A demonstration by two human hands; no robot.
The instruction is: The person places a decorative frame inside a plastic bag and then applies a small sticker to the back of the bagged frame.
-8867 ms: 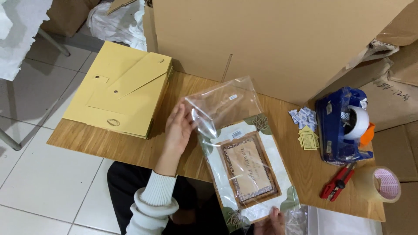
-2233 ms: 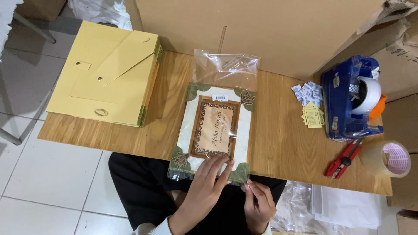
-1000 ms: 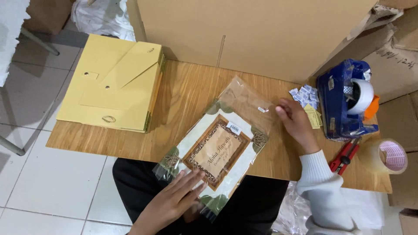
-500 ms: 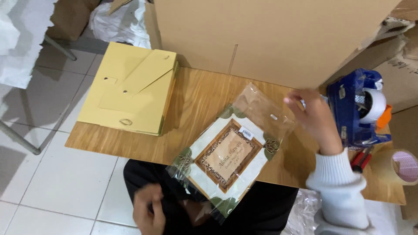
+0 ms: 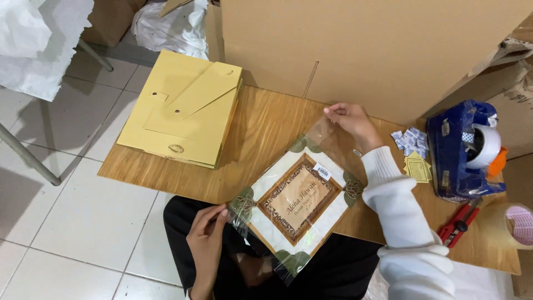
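A square picture frame [image 5: 297,203] with a white mat, green corner ornaments and a brown centre lies tilted on the wooden table [image 5: 261,128], inside a clear plastic bag [image 5: 327,139]. My left hand [image 5: 206,233] pinches the bag's near left corner, over my lap. My right hand [image 5: 351,123] grips the open far end of the bag, which sticks out past the frame.
A stack of yellow cardboard folders [image 5: 183,108] lies at the table's left. On the right sit a blue tape dispenser [image 5: 463,150], small white packets [image 5: 408,139], yellow tags [image 5: 417,166], red pliers [image 5: 459,223] and a tape roll [image 5: 513,225]. A large cardboard box [image 5: 366,50] stands behind.
My right hand came back from the packets at the right and took the bag's open end. My left hand rose from my lap to the bag's near corner. The frame stays tilted.
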